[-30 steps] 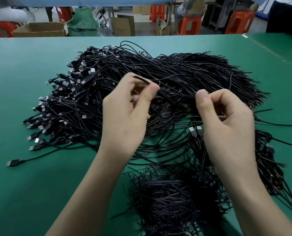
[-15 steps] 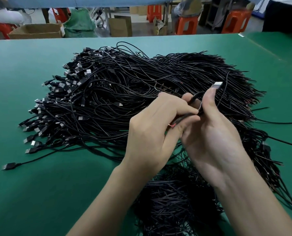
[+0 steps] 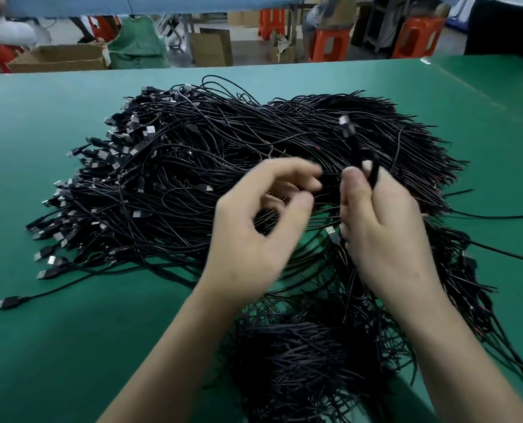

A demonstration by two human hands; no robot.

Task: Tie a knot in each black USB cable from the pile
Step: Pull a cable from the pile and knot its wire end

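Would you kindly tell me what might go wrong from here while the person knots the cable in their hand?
1. The thin black USB cable looped in the right hand sits directly over the big pile of black cables; tightening may snag loose strands into the knot.
2. The left hand is blurred, and its hold on the free end cannot be told; a weak pinch might let the loop spring open.

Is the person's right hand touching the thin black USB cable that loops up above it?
Touching. The head view shows the right hand pinching the looped thin black USB cable between thumb and fingers.
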